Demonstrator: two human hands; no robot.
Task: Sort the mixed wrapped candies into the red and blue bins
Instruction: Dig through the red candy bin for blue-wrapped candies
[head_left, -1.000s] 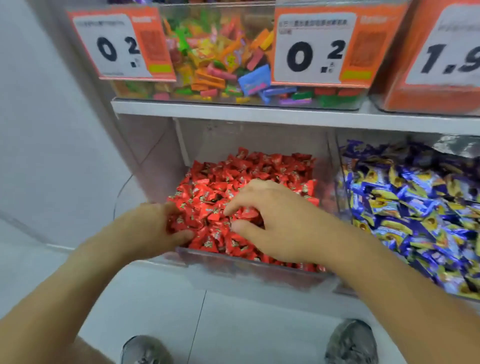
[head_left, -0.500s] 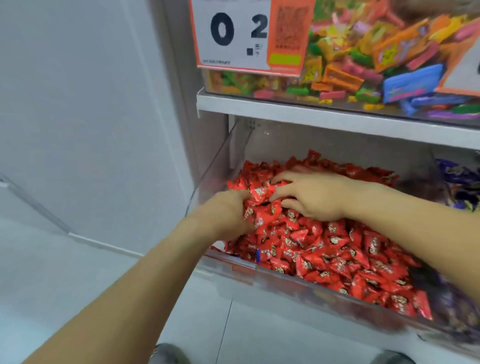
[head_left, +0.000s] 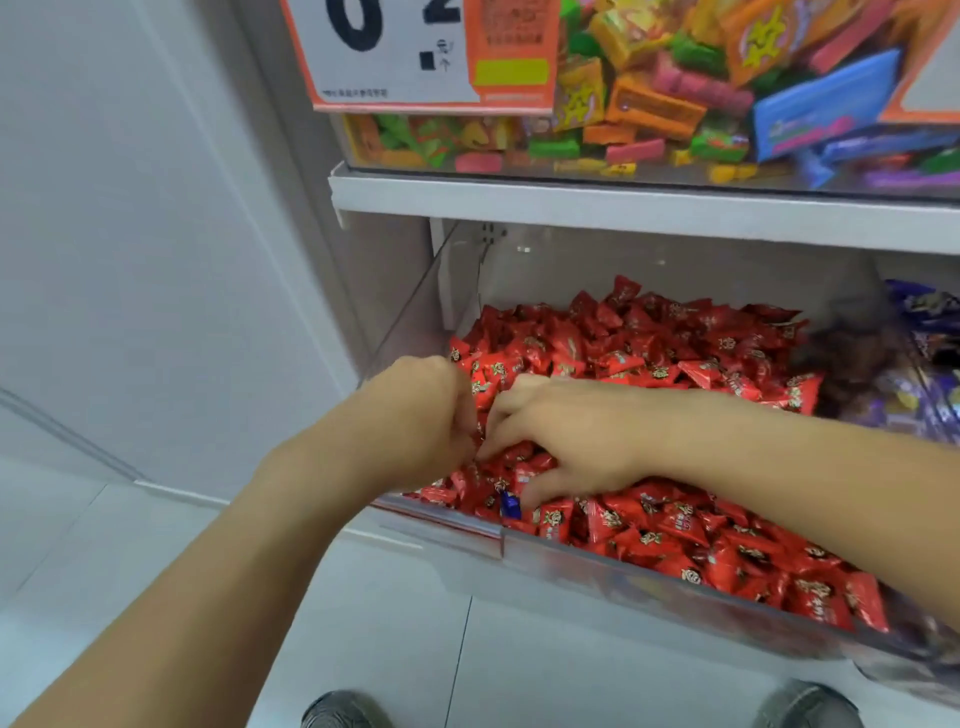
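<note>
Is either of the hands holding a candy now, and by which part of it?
It cannot be told. Both hands, left and right, dig into the red candies with curled fingers; the right thumb touches a blue candy.

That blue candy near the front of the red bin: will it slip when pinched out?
The blue candy looks small and glossy, so probably light and somewhat slippery. It sits wedged among loose red candies, which will likely shift when pushed. The right hand reaches just beside it.

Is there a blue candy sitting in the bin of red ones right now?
Yes, a blue candy lies among the red candies near the front wall of the bin, just beside the right hand.
</note>
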